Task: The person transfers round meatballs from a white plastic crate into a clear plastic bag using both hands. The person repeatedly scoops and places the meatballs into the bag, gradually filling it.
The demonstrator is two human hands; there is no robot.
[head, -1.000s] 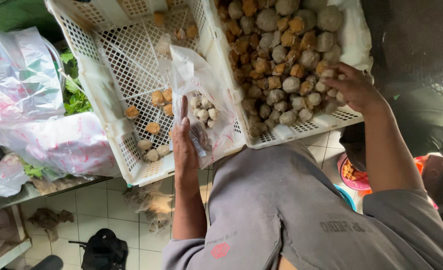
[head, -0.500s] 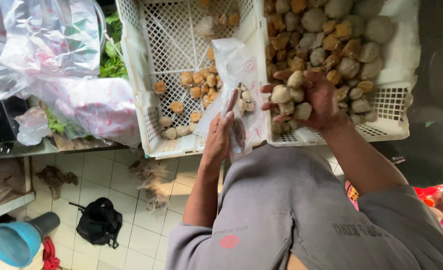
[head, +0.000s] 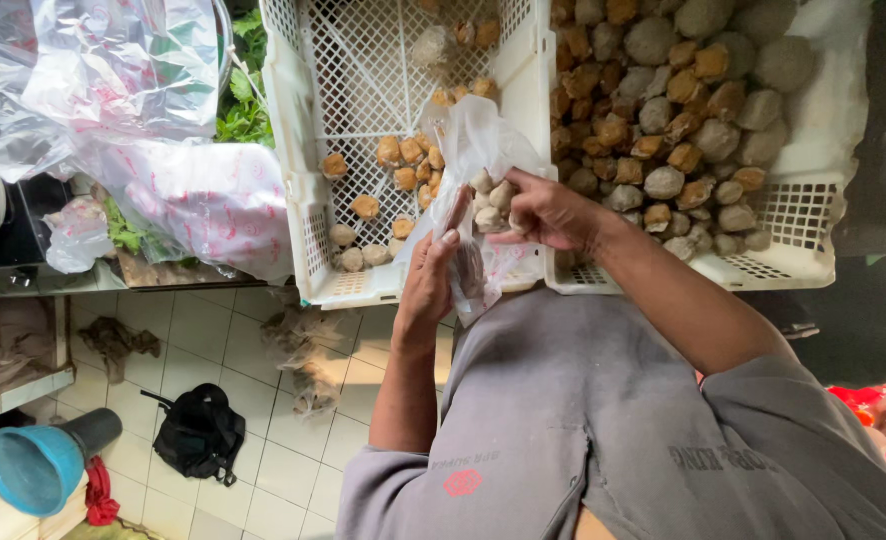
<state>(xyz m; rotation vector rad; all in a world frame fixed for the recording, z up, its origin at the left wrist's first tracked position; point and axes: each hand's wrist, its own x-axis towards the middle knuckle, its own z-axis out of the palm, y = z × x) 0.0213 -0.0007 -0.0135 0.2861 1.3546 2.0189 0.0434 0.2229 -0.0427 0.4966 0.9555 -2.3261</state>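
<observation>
My left hand point(head: 433, 272) grips a clear plastic bag point(head: 475, 150) and holds it up in front of me. My right hand point(head: 543, 210) is closed on a few pale round food balls point(head: 491, 190) at the bag's mouth. The bag hangs over the gap between two white lattice crates. The right crate point(head: 798, 215) is piled with many brown and grey balls point(head: 663, 110). The left crate point(head: 308, 200) holds only several scattered pieces point(head: 403, 165).
Crumpled clear and pink-printed plastic bags point(head: 133, 100) lie at the left over green leaves point(head: 243, 110). Below is a white tiled floor with a black bag point(head: 200, 432), a blue funnel-shaped cup point(head: 38, 465) and scraps of plastic point(head: 308, 345). My grey shirt fills the lower right.
My right hand has come from the right crate's pile to the bag's mouth with balls in it. My left hand kept the bag and raised it slightly.
</observation>
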